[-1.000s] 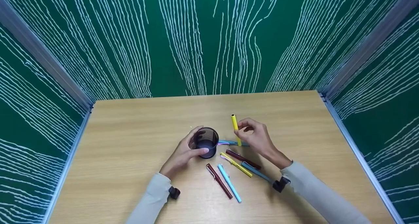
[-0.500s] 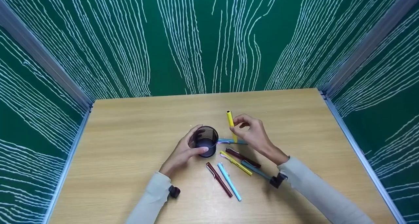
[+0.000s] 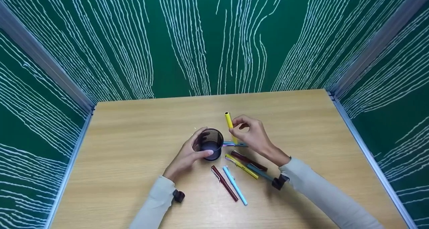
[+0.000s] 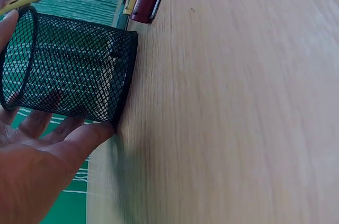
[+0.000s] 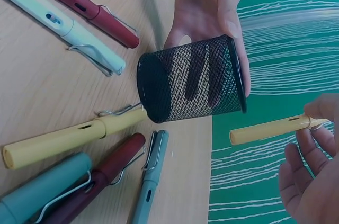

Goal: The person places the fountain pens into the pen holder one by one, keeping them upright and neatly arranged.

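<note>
At the counter (image 3: 134, 128), the left hand (image 3: 185, 154) gripped the mesh cup (image 3: 212, 146), apparently to steady it, while the right hand (image 3: 255, 135) pinched a yellow pen (image 3: 229, 121) nearby.

I hold the black mesh cup (image 3: 211, 142) upright, its round mouth facing up; near the cup, to its right, I pinch a slim yellow pen (image 3: 229, 120), roughly upright.

Held pen (image 3: 229, 120) partly hidden; teal pen (image 3: 259, 171) perhaps too.
</note>
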`<state>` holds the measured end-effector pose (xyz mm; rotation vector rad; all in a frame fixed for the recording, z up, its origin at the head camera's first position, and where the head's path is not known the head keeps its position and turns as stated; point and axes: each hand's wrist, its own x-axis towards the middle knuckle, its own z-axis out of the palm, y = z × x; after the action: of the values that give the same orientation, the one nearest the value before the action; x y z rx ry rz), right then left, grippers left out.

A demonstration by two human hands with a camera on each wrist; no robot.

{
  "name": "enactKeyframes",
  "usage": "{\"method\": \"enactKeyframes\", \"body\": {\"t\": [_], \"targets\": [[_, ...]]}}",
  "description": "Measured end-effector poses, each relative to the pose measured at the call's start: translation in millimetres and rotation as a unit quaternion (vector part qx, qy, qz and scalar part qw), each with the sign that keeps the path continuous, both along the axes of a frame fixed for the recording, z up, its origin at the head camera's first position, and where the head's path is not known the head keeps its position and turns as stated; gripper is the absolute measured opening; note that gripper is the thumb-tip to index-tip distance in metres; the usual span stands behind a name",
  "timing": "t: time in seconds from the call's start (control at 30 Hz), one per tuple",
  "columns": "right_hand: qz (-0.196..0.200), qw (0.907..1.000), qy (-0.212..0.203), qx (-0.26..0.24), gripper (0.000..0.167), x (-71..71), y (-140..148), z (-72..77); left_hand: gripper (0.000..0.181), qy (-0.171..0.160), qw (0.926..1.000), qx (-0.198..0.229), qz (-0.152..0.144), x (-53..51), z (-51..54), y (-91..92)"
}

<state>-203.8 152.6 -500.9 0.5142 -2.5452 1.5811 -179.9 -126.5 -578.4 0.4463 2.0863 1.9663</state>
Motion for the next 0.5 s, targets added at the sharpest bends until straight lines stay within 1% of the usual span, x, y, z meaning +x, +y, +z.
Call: {"method": "enactKeyframes", "body": {"t": [0.13, 0.3, 0.5], "targets": [[0.009, 0.9999, 0.007, -0.001, 0.019, -0.7, -6, 0.6, 0.092, -0.002, 1.0000, -0.002, 0.000, -0.3, -0.4, -0.5], [0.022, 0.9996, 0.017, -0.008, 0.017, -2.3, -12, 1.6, 0.091, 0.005, 1.0000, 0.000, -0.003, -1.3, -1.9, -1.2], [0.031, 0.9992, 0.025, -0.010, 0.018, -4.0, -19, 5.2, 0.091, 0.007, 0.9999, -0.011, -0.001, -1.6, -1.5, -1.7]]}}
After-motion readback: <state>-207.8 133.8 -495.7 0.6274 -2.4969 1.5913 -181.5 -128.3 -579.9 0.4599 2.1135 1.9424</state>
